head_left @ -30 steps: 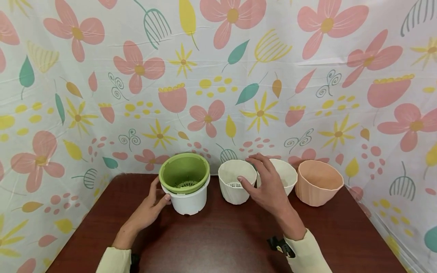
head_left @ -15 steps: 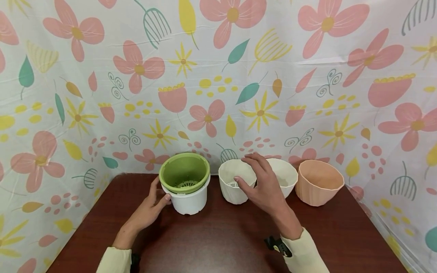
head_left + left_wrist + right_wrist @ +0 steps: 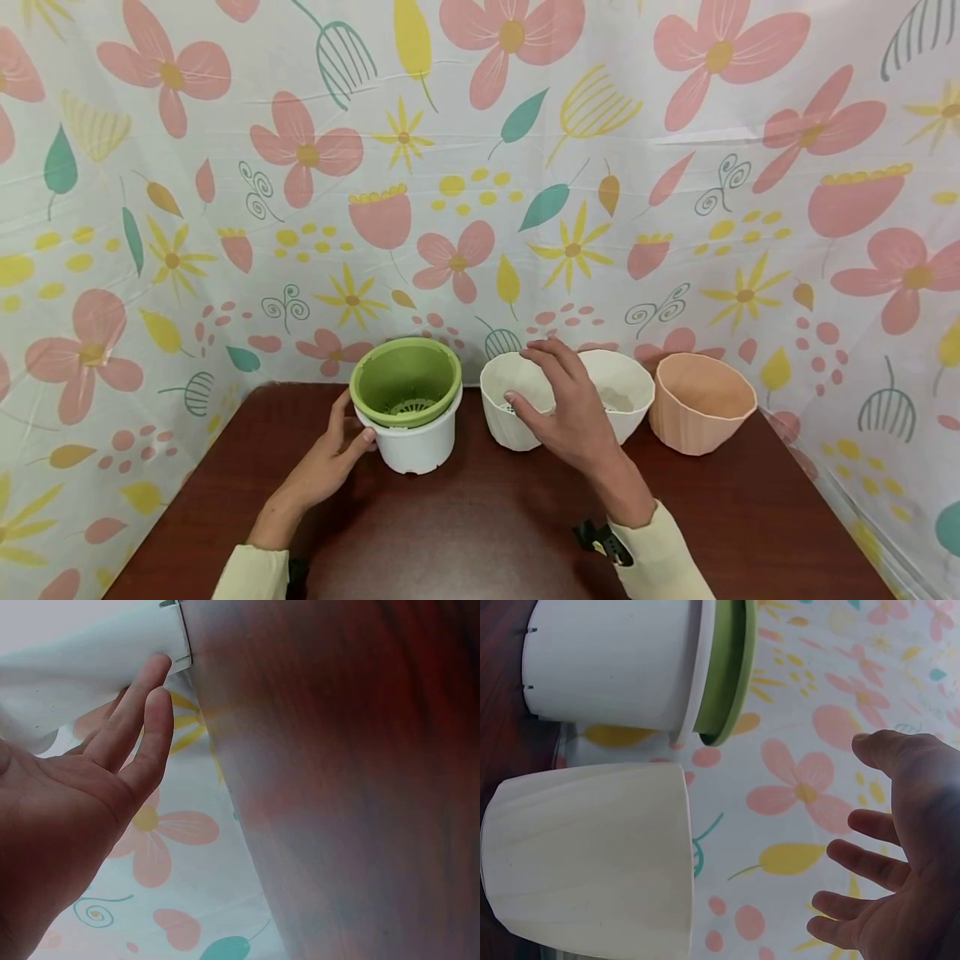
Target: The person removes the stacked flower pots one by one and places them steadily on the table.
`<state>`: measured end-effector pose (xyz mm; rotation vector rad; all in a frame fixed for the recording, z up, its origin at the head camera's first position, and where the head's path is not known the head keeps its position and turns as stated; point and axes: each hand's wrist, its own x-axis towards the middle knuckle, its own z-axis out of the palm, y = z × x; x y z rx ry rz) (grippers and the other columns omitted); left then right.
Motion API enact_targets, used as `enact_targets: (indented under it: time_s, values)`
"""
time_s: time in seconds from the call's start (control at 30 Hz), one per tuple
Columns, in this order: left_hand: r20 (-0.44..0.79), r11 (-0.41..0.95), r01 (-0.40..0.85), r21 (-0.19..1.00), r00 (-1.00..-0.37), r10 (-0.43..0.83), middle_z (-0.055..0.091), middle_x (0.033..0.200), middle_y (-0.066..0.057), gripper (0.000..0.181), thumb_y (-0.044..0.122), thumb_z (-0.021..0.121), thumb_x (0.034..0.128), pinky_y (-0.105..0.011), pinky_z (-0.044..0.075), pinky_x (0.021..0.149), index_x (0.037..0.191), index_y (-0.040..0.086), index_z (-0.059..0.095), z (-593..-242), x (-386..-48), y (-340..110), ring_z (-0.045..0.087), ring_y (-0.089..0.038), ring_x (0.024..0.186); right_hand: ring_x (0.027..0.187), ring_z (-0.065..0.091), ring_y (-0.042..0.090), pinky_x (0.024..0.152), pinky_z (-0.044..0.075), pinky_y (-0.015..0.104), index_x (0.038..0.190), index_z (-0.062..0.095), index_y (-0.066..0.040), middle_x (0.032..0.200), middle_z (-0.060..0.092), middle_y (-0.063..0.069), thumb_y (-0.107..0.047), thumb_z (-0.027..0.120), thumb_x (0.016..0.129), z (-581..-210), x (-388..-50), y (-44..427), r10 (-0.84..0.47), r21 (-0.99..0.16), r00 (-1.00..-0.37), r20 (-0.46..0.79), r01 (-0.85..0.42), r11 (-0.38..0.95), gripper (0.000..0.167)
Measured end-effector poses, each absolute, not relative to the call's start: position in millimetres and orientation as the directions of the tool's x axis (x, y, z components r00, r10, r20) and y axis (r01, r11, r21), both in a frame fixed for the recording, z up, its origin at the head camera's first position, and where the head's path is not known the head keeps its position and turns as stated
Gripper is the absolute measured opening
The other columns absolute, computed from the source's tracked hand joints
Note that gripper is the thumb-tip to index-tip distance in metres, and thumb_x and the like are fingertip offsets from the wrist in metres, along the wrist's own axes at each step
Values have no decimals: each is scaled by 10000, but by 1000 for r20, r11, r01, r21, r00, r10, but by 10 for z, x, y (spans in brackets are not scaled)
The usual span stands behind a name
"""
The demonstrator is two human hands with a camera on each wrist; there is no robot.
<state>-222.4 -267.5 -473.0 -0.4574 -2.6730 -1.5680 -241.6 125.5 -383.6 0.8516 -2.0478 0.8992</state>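
On the left, a green pot (image 3: 390, 379) with a slotted bottom sits nested inside a round white pot (image 3: 422, 448). My left hand (image 3: 318, 471) touches the white pot's left side, thumb at the front. Its lower fingers look fairly straight beside the pot in the left wrist view. My right hand (image 3: 576, 421) hovers with spread, slightly bent fingers over two cream faceted pots, holding nothing. The left cream pot (image 3: 504, 427) has a perforated bottom. Part of the right cream pot (image 3: 636, 398) is hidden behind the hand.
A peach faceted pot (image 3: 693, 421) stands at the right end of the row. The pots stand near the back edge of the dark wooden table (image 3: 450, 542). Flower-printed cloth (image 3: 465, 150) hangs right behind and along both sides.
My right hand has drifted slightly left, from between the cream pots toward the left one, uncovering more of the right one. The left hand and all pots have stayed in place.
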Motion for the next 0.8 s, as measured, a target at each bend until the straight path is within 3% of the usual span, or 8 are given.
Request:
enact_targets:
  time_s: [0.37, 0.8]
  values:
    - [147, 461, 248, 852, -959, 243, 555, 1395, -185, 790, 364, 528, 1135, -506, 529, 1028, 1666, 460, -49, -4737, -2221, -2674, 682, -376, 1175, 1343, 550, 271, 1213, 355, 417, 1341, 682, -84, 1380, 630, 88, -267, 854, 895, -3815, -2385, 1165, -302, -337, -541, 785, -782, 525, 513]
    - [154, 482, 252, 839, -960, 233, 571, 1371, -171, 779, 368, 529, 1135, -472, 536, 1023, 1670, 445, -32, -4753, -2234, -2681, 693, -357, 1161, 1359, 548, 306, 1223, 353, 473, 1389, 670, -82, 1415, 626, 114, -240, 858, 892, -3830, -2389, 1045, -348, -303, -507, 789, -813, 497, 554]
